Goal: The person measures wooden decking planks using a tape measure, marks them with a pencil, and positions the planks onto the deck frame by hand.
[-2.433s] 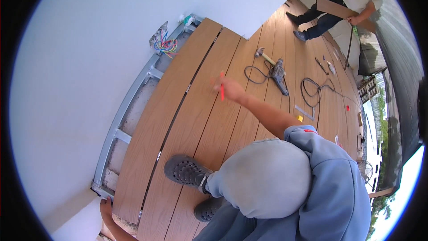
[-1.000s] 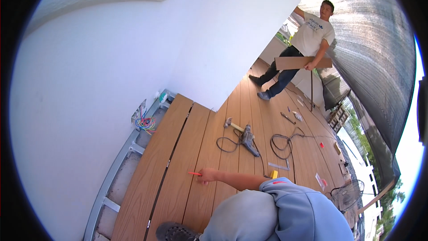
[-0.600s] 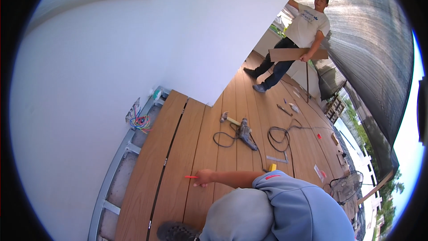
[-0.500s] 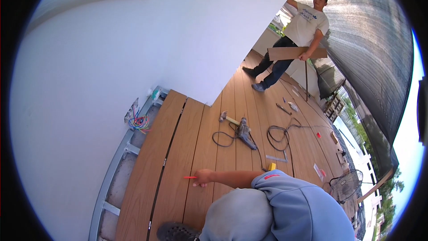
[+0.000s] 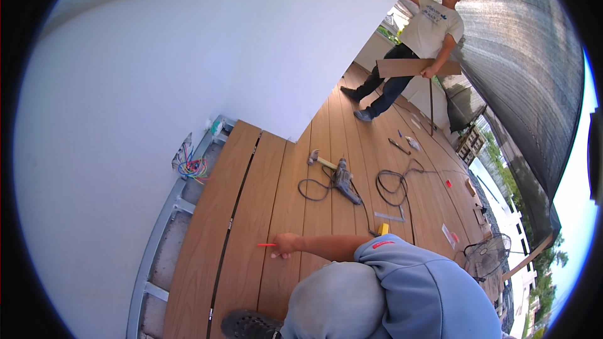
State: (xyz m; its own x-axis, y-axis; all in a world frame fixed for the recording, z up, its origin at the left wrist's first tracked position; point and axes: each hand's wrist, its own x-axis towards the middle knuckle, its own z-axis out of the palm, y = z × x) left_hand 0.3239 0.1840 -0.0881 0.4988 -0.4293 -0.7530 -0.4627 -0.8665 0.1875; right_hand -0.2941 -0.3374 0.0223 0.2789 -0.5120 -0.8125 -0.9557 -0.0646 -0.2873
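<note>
I am looking down over my grey-trousered knee and blue sleeve at the brown wood-grain deck boards. My right hand is stretched out low over the decking, its grip clenched around a thin red pencil. The pencil lies almost flat, its tip pointing toward the dark seam between two boards. My left hand is out of view.

I judge the step in hand to be marking: the pencil tip sits at or just above the board beside the seam, though I cannot tell whether it touches. The next move calls for a steady wrist and a tip pressed squarely on the board, with the mark kept clear of the seam so the point does not slip in.

Behind the hand a grey power drill and a wooden-handled hammer lie close together, with a black cable looping beside them and a flat metal square nearer me. To my left the bare grey metal frame runs along the white wall, with a bundle of coloured wires at its foot. Well apart, another person stands holding a short brown board.
</note>
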